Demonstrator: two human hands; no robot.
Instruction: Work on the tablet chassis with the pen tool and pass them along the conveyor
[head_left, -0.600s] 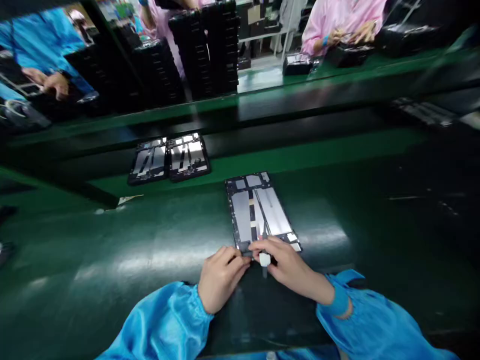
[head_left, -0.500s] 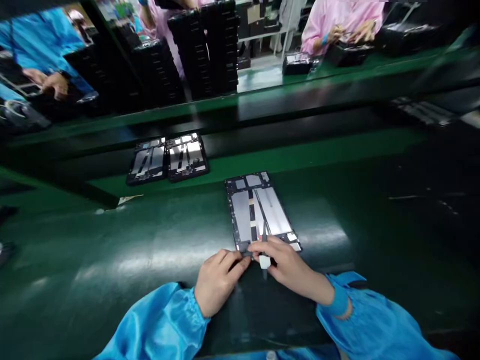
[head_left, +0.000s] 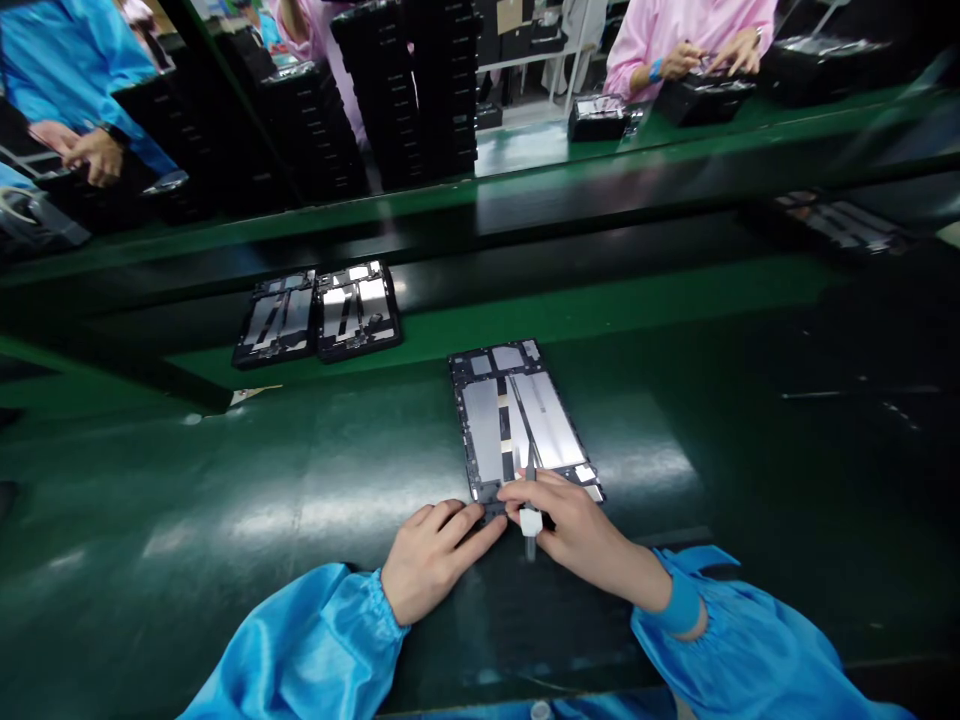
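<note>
While the dark green table (head_left: pixel 337 450) spreads across most of the frame, two open tablets (head_left: pixel 358 312) lie side by side at the upper left, well apart from the work. Another open tablet (head_left: pixel 484 430), the one being handled, lies flat just right of the frame's centre, slightly turned, with its silvery insides facing up. At its lower left corner, the left hand (head_left: pixel 431 565) rests palm down with fingers bent and fingertips at the edge; whether it pinches anything cannot be told. Beside it, the right hand (head_left: pixel 574 520) grips a slim grey tool (head_left: pixel 531 468) between thumb and fingers, low over the tablet's bottom edge, with a white block (head_left: pixel 531 522) showing near the grip. For good work here, the left fingertips should probably steady that corner without pressing on the insides, and the right wrist seems best kept low and supported. Light, short strokes would likely suit such a thin tool, since a slip could scratch the bright panels. The tool's working tip is hidden, so its exact contact cannot be judged.
</note>
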